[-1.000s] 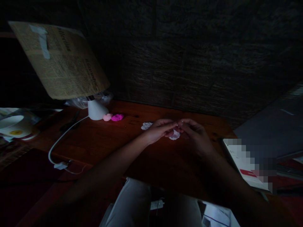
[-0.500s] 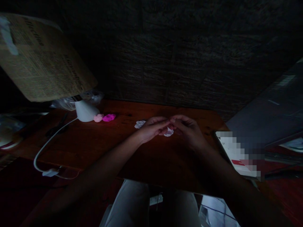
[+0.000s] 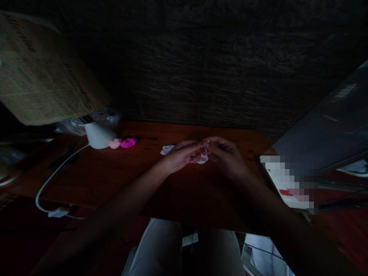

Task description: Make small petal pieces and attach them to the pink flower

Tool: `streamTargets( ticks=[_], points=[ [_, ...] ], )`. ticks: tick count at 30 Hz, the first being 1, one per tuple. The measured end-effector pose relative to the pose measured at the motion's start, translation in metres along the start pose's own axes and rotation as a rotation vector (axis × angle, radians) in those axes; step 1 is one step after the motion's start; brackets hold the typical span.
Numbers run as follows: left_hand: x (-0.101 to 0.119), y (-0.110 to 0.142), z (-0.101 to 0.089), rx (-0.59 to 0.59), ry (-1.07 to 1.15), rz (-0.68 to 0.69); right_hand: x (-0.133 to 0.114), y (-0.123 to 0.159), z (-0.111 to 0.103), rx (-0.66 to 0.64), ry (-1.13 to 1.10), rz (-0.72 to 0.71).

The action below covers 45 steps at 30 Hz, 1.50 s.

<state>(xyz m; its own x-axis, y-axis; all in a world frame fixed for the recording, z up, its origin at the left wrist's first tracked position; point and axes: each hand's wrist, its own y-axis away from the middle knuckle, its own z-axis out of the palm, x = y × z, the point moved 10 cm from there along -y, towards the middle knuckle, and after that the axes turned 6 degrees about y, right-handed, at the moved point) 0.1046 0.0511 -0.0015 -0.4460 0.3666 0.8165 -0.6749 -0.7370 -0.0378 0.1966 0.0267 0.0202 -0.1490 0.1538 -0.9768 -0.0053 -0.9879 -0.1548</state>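
Note:
My left hand (image 3: 184,156) and my right hand (image 3: 225,154) meet above the wooden table (image 3: 115,172), fingertips pinched together. A small white bit shows at the touching fingertips; its kind is hard to make out in the dim light. Just below the fingers is a white piece with a wavy edge (image 3: 202,158), partly covered by them; whether it hangs from them or lies on the table, I cannot tell. Beside my left hand rests a crumpled-looking white lump (image 3: 166,150). Farther left, a pale pink lump (image 3: 115,143) touches a magenta lump (image 3: 128,142).
At the left stands a lamp with a white base (image 3: 99,136) and a newsprint-covered shade (image 3: 48,73). Its white cord (image 3: 43,189) loops over the table edge. Clear plastic (image 3: 106,115) lies behind it. A white box-like item (image 3: 283,184) sits at the right edge, before a dark wall (image 3: 184,69).
The view has shifted slightly, moving the lamp and lumps left in the picture. My hands stay together, and a small white bit now shows at the fingertips.

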Motion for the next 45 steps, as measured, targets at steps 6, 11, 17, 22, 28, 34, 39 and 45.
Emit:
streamTargets(
  ticks=[6, 11, 17, 22, 28, 34, 39, 45],
  points=[
    [0.0051, -0.0003, -0.0003, 0.031, -0.022, 0.041, -0.001, 0.0006, -0.0031, 0.03, 0.022, 0.019],
    [0.0026, -0.0007, -0.0005, 0.024, -0.028, 0.034, -0.0018, 0.0007, -0.0037, 0.03, 0.03, 0.014],
    [0.0038, 0.0005, 0.0033, 0.006, -0.073, 0.039, -0.0016, 0.0004, -0.0061, 0.034, 0.038, 0.001],
    [0.0029, -0.0003, 0.0031, 0.007, -0.117, 0.035, 0.001, -0.0006, -0.0066, 0.039, 0.042, 0.014],
    [0.0037, -0.0007, 0.0031, 0.001, -0.139, 0.036, -0.0021, 0.0003, -0.0072, 0.051, 0.111, -0.01],
    [0.0047, -0.0002, 0.0029, 0.003, -0.122, 0.041, -0.0041, 0.0007, -0.0074, 0.045, 0.115, -0.038],
    [0.0047, -0.0009, 0.0008, 0.011, -0.109, 0.056, -0.001, 0.0001, -0.004, 0.015, 0.088, -0.038],
    [0.0033, -0.0005, 0.0013, 0.011, -0.099, 0.049, -0.0005, 0.0021, -0.0002, 0.001, 0.039, -0.009]
  ],
)
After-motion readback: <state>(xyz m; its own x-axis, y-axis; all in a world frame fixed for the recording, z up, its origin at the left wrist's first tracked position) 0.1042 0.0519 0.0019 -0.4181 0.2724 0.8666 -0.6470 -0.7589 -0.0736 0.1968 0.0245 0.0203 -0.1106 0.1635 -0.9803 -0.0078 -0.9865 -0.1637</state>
